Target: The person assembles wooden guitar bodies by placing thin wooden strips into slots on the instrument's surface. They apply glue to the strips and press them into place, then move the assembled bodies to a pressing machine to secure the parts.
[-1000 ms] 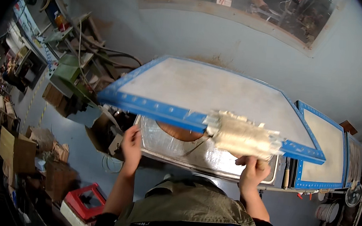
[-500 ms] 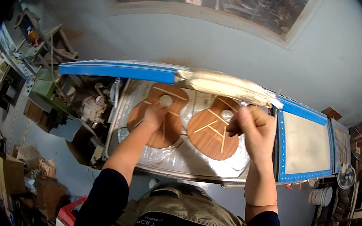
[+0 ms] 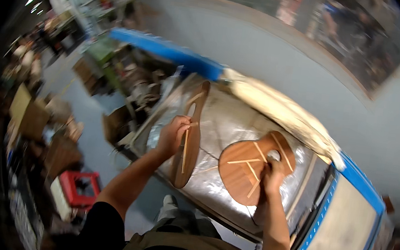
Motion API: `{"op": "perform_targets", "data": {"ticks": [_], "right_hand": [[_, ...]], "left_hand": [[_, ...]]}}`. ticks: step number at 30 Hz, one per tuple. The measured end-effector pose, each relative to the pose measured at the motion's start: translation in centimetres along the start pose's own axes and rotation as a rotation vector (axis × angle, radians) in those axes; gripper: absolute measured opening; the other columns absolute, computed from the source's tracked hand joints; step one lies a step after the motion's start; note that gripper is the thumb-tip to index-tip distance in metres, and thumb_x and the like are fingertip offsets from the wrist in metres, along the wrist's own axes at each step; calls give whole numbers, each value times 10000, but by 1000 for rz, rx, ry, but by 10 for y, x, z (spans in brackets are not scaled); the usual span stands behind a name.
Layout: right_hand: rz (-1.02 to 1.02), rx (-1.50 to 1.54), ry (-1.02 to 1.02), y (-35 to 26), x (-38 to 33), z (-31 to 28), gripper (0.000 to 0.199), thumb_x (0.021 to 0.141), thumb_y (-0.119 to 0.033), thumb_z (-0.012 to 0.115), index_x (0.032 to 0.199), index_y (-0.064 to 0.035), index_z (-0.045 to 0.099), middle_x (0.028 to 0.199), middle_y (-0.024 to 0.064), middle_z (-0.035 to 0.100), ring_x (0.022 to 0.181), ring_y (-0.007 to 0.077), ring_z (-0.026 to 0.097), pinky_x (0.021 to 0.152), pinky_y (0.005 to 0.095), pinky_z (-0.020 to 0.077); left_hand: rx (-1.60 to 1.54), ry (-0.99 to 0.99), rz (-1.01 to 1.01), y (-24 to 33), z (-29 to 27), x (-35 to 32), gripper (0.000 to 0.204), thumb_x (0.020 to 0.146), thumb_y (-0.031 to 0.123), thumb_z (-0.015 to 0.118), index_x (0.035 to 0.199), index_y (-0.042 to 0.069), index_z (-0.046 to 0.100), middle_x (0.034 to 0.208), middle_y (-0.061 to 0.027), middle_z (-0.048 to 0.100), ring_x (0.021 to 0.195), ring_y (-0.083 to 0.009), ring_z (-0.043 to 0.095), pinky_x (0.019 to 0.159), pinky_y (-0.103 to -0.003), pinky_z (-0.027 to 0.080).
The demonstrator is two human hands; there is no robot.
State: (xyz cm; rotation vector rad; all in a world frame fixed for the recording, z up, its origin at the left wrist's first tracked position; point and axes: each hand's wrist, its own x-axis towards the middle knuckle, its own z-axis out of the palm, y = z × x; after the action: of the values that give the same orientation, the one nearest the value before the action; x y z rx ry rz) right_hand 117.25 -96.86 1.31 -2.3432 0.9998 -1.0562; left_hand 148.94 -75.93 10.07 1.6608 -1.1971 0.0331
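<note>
At the lower edge my two sleeves and the front of my apron (image 3: 186, 244) are cut off by the frame, and my two forearms reach up from there. My right hand (image 3: 274, 179), right of centre, lies at the waist of one brown guitar-shaped panel (image 3: 238, 179), just beside its round hole; most of my fingers are out of sight, so I cannot tell whether they close on the edge or only press there. I count five pale strips on this face. My left hand (image 3: 172, 134), left of centre, is closed on the other guitar-shaped panel (image 3: 192, 149), which stands tilted nearly edge-on; its far face is hidden, and my knuckles and the steep angle keep me from counting its strips. That makes two panels, both over one shiny metal tabletop (image 3: 208, 160). Off to the lower left is one red-and-white box (image 3: 67, 181), softened by blur. Beyond the tabletop, one blue frame (image 3: 169, 50) shows only its edge, with one cream roll of cloth (image 3: 276, 106) along it, running toward the right. A second blue frame (image 3: 316, 217) with a pale sheet fills the lower right. At the upper right, past the wall, one window (image 3: 366, 50) shows shapes too smeared to make out, and the dark rim trims its corner.
</note>
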Motion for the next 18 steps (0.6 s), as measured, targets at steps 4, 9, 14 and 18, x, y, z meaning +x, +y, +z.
{"op": "perform_targets", "data": {"ticks": [4, 9, 14, 18], "right_hand": [[-28, 368, -102, -76, 14, -11, 106, 839, -14, 650, 942, -2, 629, 874, 97, 604, 793, 220, 578, 735, 309, 461], [90, 1014, -392, -234, -21, 19, 68, 867, 1, 639, 935, -2, 629, 827, 12, 559, 754, 92, 518, 689, 217, 420], [-415, 1024, -648, -361, -146, 16, 85, 830, -11, 689, 907, -1, 653, 842, 51, 574, 784, 135, 563, 697, 252, 436], [-351, 1191, -1337, -409, -271, -28, 122, 912, -79, 628, 980, 17, 659, 916, 21, 581, 788, 88, 537, 670, 218, 432]], "left_hand": [[-552, 478, -517, 18, -41, -82, 89, 932, 116, 573, 996, 55, 565, 970, -90, 636, 852, -227, 625, 695, -352, 499], [-906, 855, -656, 74, -66, -186, 85, 944, 137, 564, 1003, 77, 551, 931, -67, 607, 814, -191, 588, 664, -324, 480], [-817, 1220, -591, 145, -90, -295, 82, 956, 157, 554, 1011, 98, 537, 892, -44, 578, 776, -154, 551, 634, -297, 460], [-561, 1586, -500, 224, -113, -414, 80, 966, 173, 547, 1017, 115, 526, 861, -25, 555, 745, -125, 521, 610, -274, 445]]}}
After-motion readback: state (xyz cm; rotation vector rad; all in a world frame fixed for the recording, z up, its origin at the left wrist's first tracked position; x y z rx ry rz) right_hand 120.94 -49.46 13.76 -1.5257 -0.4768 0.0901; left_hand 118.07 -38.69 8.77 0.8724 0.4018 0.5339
